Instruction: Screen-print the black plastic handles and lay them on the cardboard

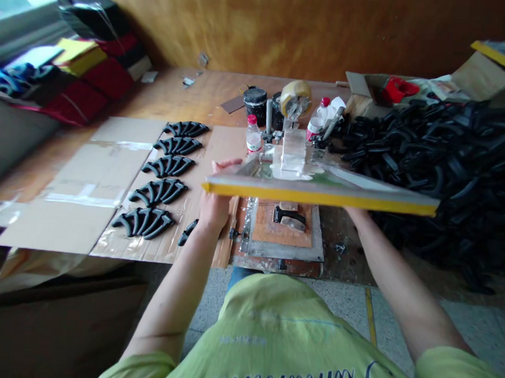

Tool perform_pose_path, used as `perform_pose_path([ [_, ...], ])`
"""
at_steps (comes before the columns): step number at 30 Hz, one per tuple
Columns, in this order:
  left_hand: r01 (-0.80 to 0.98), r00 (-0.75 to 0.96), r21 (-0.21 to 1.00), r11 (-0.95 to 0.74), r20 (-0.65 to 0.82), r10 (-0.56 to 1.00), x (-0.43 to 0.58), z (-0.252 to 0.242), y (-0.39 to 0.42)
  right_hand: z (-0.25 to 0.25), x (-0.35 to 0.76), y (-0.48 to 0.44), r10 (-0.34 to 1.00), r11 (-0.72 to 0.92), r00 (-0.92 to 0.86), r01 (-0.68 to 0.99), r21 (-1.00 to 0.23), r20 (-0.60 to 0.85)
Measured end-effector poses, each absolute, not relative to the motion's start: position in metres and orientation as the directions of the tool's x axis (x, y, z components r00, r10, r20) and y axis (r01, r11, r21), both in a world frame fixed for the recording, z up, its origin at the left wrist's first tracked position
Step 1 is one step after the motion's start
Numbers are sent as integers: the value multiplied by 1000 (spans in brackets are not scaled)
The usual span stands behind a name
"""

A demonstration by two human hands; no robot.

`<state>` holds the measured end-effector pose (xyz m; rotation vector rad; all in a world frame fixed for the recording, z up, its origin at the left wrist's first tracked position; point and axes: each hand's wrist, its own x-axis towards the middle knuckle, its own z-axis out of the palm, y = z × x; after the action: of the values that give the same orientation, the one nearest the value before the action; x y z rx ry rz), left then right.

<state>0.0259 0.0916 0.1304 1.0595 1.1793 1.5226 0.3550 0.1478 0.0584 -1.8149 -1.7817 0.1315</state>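
A screen printing frame (320,199) with a yellow front edge is tilted up over the work base, its front edge raised. My left hand (215,206) is closed round its left end, fingers showing over the top. My right hand (354,211) reaches beneath the frame's right part; its fingers are hidden behind the edge. Below the frame, one black curved plastic handle (290,216) sits on a wooden base plate (267,231). A clamp block (294,149) wrapped in tape stands at the frame's back. Another black piece (187,232) lies beside my left forearm.
Rows of black handles (145,222) lie on cardboard (62,223) to the left. A large heap of black handles (458,179) fills the right. Red-capped bottles (253,136), black tubs (255,101) and a tape roll (295,99) stand behind the frame.
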Motion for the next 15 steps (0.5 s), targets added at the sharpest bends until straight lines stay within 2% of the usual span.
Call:
perform_pose_path([
  [5,-204,-157,965,-164,133,979,32,159,136,2,298,93,954,299,-270,898,-324,134],
  [8,-261,-250,956,-135,69,966,41,141,119,-1,278,84,974,218,-226,933,-288,4],
  [10,-299,-210,953,40,-107,972,55,113,87,6,270,80,991,120,-133,934,-337,-14],
  [12,-270,21,879,392,-402,916,73,82,47,13,258,69,992,121,-96,907,-402,82],
  [13,-284,84,814,507,-505,859,82,68,29,15,250,62,980,184,-130,885,-427,152],
  [15,-397,111,719,570,-579,808,95,47,1,19,236,46,913,405,-318,793,-456,258],
])
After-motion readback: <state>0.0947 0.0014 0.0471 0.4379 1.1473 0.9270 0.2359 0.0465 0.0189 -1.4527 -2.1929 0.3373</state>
